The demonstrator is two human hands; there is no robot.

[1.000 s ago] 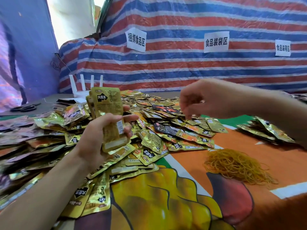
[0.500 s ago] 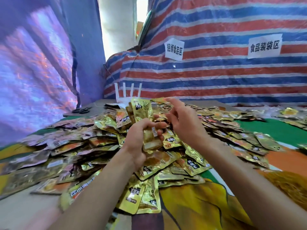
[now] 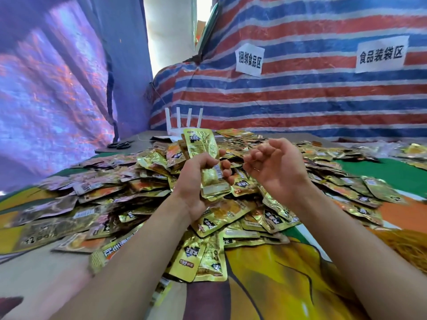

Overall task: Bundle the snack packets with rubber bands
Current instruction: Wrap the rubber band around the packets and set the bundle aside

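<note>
I hold a small stack of gold snack packets [image 3: 200,155] in my left hand [image 3: 196,181]. My fingers wrap round the middle of the stack and squeeze it. That keeps the packets lined up and standing tall. The top and bottom ends poke out free, so there is room for a band to slip over one end.

My right hand [image 3: 276,168] is up in the air, just beside the stack. Its fingers are curled, and the thumb and fingertips seem to pinch a thin rubber band [image 3: 253,163]. The band is so thin that I only see it as a fine line near the fingertips. I think I hold it this close so it can go over the stack next. It is not round the stack yet.

Under my hands is a big heap of loose packets [image 3: 342,185], spread over the table [image 3: 265,285]. It is right there so I can grab more. The pile of spare rubber bands [image 3: 409,248] lies at the right edge, near my right arm and easy to reach. A white router [image 3: 182,125] and a pair of scissors [image 3: 120,145] sit far at the back, out of the way.

The packets look shiny and slippery. If my left hand lets go a little, I think the stack could slide apart before the band is on.
</note>
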